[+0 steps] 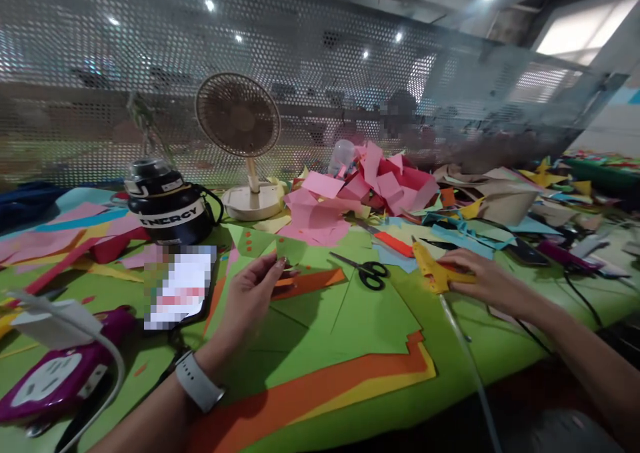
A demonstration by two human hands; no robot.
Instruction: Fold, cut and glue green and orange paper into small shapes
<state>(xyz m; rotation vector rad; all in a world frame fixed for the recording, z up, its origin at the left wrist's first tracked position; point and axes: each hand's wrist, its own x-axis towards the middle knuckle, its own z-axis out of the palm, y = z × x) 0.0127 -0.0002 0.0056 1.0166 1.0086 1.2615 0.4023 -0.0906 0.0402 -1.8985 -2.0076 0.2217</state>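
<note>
My left hand (253, 289), with a pale watch on its wrist, hovers over green paper (320, 319). Its thumb and fingers are pinched together, and whatever they hold is too small to tell. An orange paper strip (315, 284) lies just beyond the fingers. My right hand (477, 279) grips a yellow hot glue gun (430, 266) on the table's right side, its nozzle pointing away and its pale cord running toward me. Black-handled scissors (367, 271) rest on the green sheet between my hands. Orange paper (280, 389) and yellow paper show under the green sheets.
A phone (185, 283) with a lit screen and a purple power strip (60, 366) lie at left. Behind them stand a black bottle (173, 216) and a small fan (239, 116). Pink paper scraps (370, 179) pile up before a perforated screen (320, 73).
</note>
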